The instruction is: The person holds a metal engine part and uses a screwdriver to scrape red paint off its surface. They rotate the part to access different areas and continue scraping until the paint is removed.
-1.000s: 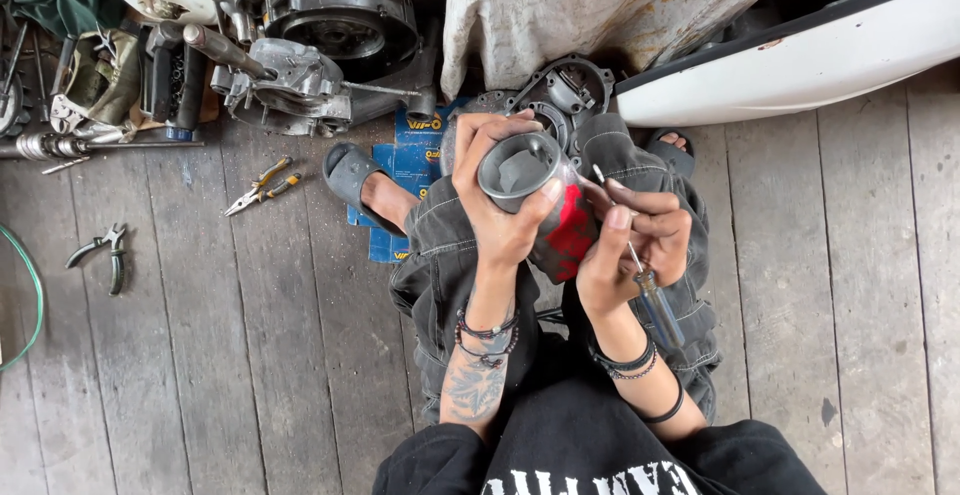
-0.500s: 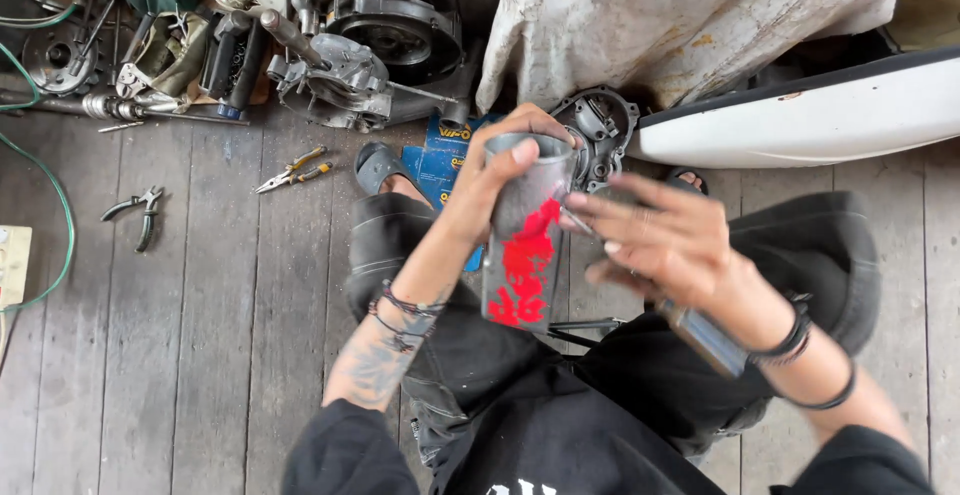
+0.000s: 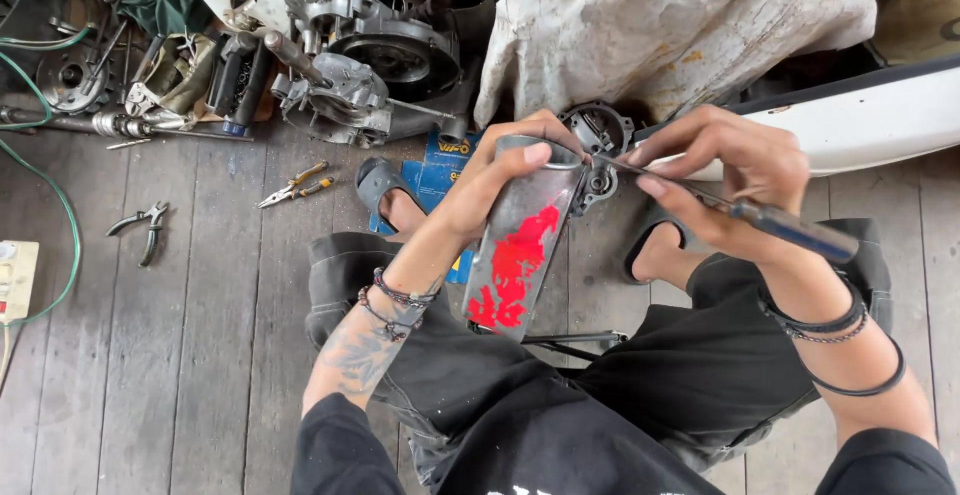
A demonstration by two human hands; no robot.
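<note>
My left hand (image 3: 497, 180) grips the top rim of a grey metal tube with a red pattern (image 3: 520, 250), held tilted over my lap. My right hand (image 3: 735, 180) pinches a thin screwdriver with a dark handle (image 3: 760, 217). Its metal tip reaches to the tube's open upper end. Bracelets sit on both wrists. I am seated on grey floor planks with black shorts and sandals showing below.
An engine block (image 3: 365, 60) and loose metal parts lie at the top left. Yellow-handled pliers (image 3: 293, 185) and dark pliers (image 3: 143, 227) rest on the planks. A dirty white cloth (image 3: 680, 20) covers something at top right beside a white panel (image 3: 880, 120). A green hose (image 3: 55, 195) curves at left.
The view has shifted and the tube has tipped more lengthwise. My right hand has moved up and right, bringing the screwdriver tip to the tube's open end.
</note>
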